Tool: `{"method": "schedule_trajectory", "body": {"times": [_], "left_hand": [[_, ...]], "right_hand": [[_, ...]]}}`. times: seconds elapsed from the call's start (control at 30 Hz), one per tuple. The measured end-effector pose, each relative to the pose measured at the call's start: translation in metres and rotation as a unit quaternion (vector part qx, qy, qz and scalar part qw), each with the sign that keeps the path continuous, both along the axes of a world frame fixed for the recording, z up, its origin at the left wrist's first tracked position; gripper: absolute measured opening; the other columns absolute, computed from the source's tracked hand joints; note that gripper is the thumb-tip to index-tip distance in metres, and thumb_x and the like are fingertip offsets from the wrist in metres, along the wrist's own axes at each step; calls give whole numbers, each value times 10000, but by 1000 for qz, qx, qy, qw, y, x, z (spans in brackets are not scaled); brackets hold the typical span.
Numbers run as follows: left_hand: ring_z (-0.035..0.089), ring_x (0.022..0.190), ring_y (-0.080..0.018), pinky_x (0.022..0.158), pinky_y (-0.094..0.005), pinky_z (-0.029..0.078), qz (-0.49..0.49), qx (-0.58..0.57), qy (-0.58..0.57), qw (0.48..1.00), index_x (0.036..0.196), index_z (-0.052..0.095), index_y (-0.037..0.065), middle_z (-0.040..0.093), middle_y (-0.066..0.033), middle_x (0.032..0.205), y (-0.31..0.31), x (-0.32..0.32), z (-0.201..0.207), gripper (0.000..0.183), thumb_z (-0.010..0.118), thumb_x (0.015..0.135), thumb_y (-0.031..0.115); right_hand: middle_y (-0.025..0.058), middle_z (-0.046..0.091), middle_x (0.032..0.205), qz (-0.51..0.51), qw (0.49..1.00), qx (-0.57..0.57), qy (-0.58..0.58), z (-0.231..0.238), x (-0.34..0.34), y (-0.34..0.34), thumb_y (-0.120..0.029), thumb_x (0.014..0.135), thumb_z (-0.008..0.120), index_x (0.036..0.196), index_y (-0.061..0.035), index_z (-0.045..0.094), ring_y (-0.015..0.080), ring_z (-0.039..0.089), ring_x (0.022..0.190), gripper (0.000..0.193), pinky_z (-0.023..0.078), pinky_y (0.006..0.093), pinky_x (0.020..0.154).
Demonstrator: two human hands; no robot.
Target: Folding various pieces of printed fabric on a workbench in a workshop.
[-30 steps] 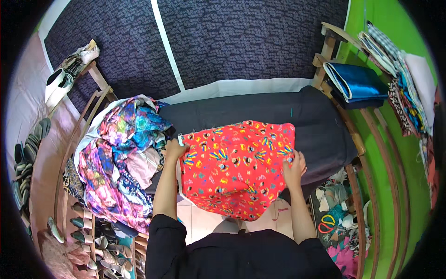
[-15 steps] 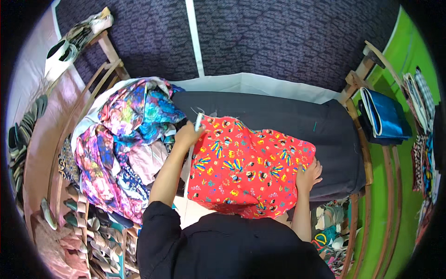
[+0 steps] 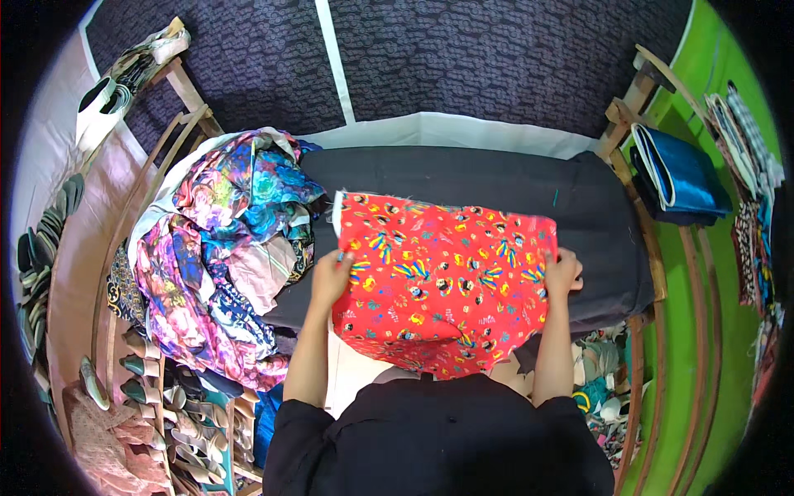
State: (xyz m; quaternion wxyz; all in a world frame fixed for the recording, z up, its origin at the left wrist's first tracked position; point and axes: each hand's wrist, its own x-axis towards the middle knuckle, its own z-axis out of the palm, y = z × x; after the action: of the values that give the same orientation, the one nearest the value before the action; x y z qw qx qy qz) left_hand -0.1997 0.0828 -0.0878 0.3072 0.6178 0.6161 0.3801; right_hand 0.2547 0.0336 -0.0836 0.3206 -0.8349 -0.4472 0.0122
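Head view: two bare hands, one cloth. A red, roughly rectangular woven-looking cloth with small multicoloured printed motifs (image 3: 447, 285) lies centrally over the near side of a long black fabric-covered bench (image 3: 488, 174), its lower part drooping toward the person. Left hand (image 3: 329, 279): pinching the left edge, thumb on the printed face, fingers largely hidden. Right hand (image 3: 563, 273): pinching the right edge, fingers partly curled. Left side: one crumpled heap of purple, pink and blue floral fabric (image 3: 207, 219), near the left hand. Handling, as judged: grips best level and matched, tension light and equal, sagging lower portion drawn straight, frayed far edge aligned with the bench, left corner clear of the heap
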Motion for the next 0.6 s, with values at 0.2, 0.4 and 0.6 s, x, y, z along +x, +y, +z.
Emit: {"method": "schedule_trajectory", "body": {"times": [0.2, 0.4, 0.6], "left_hand": [[436, 561, -39, 496, -223, 361, 25, 55, -164, 985, 936, 590, 10, 571, 27, 744, -56, -10, 54, 245, 518, 900, 241], [467, 542, -40, 490, -190, 373, 23, 58, -181, 982, 1028, 560, 18, 558, 15, 736, -128, -27, 74, 260, 505, 906, 242], [470, 586, -61, 522, -210, 374, 187, 234, -188, 935, 945, 571, 8, 539, -1, 704, -201, -35, 101, 205, 518, 902, 201]], "right_hand": [[71, 604, 801, -15, 974, 228, 1, 41, 0, -46, -83, 764, 629, 843, -6, 600, 148, 530, 693, 114, 410, 288, 659], [36, 599, 929, 194, 874, 223, 386, 78, -13, -128, -72, 846, 562, 970, 19, 545, 81, 543, 845, 155, 413, 223, 780], [44, 595, 939, 218, 871, 275, 343, 73, -36, -184, -50, 836, 569, 989, 16, 536, 84, 541, 884, 171, 407, 223, 805]]}}
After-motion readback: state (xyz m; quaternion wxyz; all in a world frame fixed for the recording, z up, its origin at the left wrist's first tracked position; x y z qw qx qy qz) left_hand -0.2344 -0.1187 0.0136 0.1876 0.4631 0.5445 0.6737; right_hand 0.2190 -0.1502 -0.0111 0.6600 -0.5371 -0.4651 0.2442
